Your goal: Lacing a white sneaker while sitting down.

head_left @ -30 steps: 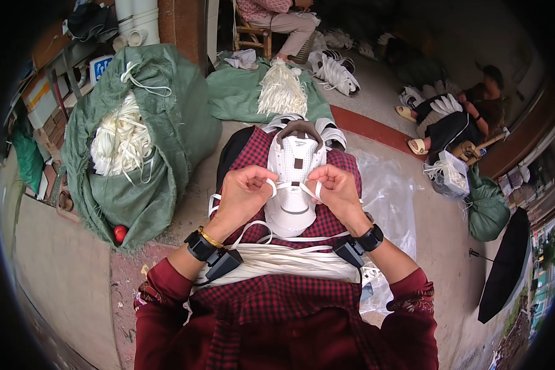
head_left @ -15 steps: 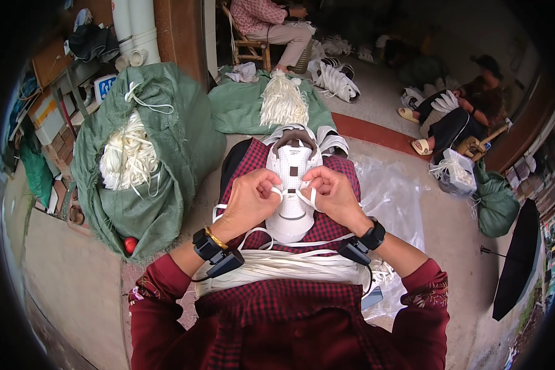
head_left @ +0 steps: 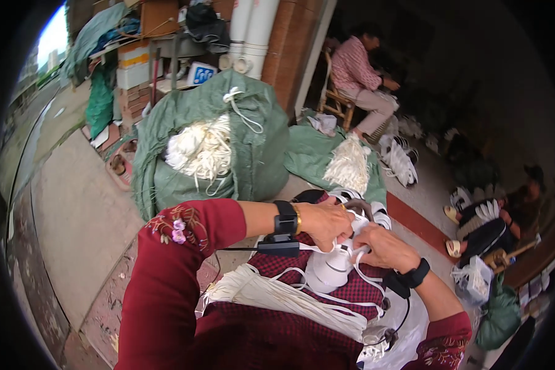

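Observation:
A white shoe (head_left: 330,269) rests on my lap, over a red checked cloth (head_left: 277,333). My left hand (head_left: 328,223) grips the top of the shoe and a white lace (head_left: 351,217) there. My right hand (head_left: 383,246) pinches the same lace on the shoe's right side. Both wrists wear black bands. A bundle of white laces (head_left: 271,295) lies across my lap in front of the shoe. The shoe's upper end is hidden under my fingers.
A large green sack (head_left: 209,142) stuffed with white laces stands to the left. A second green sack (head_left: 339,161) with laces lies behind. One person sits on a chair (head_left: 334,98) at the back. Another person sits low at the right among white shoes (head_left: 402,161).
The view has swung to the left and my left arm now crosses the picture. Both hands stay on the shoe, closer together at its top.

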`<state>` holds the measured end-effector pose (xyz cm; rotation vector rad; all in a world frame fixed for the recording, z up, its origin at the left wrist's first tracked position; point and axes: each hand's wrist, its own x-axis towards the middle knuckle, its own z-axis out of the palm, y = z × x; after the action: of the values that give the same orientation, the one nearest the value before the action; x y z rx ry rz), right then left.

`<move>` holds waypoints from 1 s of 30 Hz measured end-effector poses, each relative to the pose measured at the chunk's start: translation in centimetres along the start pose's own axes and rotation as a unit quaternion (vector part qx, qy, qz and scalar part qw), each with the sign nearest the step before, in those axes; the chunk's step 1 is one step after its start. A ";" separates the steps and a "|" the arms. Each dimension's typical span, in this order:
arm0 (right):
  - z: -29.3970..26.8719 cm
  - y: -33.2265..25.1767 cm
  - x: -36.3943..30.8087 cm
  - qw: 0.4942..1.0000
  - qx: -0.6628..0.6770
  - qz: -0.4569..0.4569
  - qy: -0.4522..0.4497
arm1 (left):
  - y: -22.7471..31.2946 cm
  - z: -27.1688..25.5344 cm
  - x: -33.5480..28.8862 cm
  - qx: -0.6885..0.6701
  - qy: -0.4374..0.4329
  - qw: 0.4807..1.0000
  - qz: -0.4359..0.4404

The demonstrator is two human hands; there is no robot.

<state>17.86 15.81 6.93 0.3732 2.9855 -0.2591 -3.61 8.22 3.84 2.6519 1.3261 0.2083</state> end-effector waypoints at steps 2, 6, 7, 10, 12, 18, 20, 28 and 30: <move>-0.7 0.3 0.5 1.000 0.008 -0.009 -0.012 | -0.2 -0.6 0.0 -0.008 -0.026 0.999 -0.031; -1.7 0.9 1.6 0.992 0.102 0.012 -0.071 | -0.7 -1.6 0.6 -0.052 -0.085 0.993 -0.057; -1.9 1.0 1.8 0.987 0.115 0.043 -0.099 | -0.9 -1.7 0.7 -0.062 -0.084 0.993 -0.055; -1.9 1.4 1.7 0.985 0.138 0.036 -0.100 | -1.1 -1.5 0.9 -0.070 -0.075 0.994 -0.043; -1.6 1.3 1.4 0.987 0.120 0.034 -0.098 | -1.0 -1.0 0.5 -0.071 -0.067 0.994 -0.040; 0.8 0.0 0.0 0.994 0.060 -0.033 0.080 | -0.5 1.2 -1.4 0.011 0.094 0.994 0.054; 1.1 -0.2 -0.2 0.995 0.015 -0.017 0.102 | -0.3 1.6 -1.5 0.045 0.103 0.992 0.064; -0.9 1.9 -0.3 0.991 0.117 -0.033 -0.049 | 0.5 2.1 -1.8 0.084 0.109 0.990 0.012; -1.2 2.6 0.4 0.984 0.152 -0.022 -0.092 | -0.1 1.4 -1.7 -0.101 0.046 0.994 -0.016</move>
<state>17.97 18.57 7.61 0.2938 2.7753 -0.7175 -4.38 6.82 2.38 2.4770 1.2968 0.4401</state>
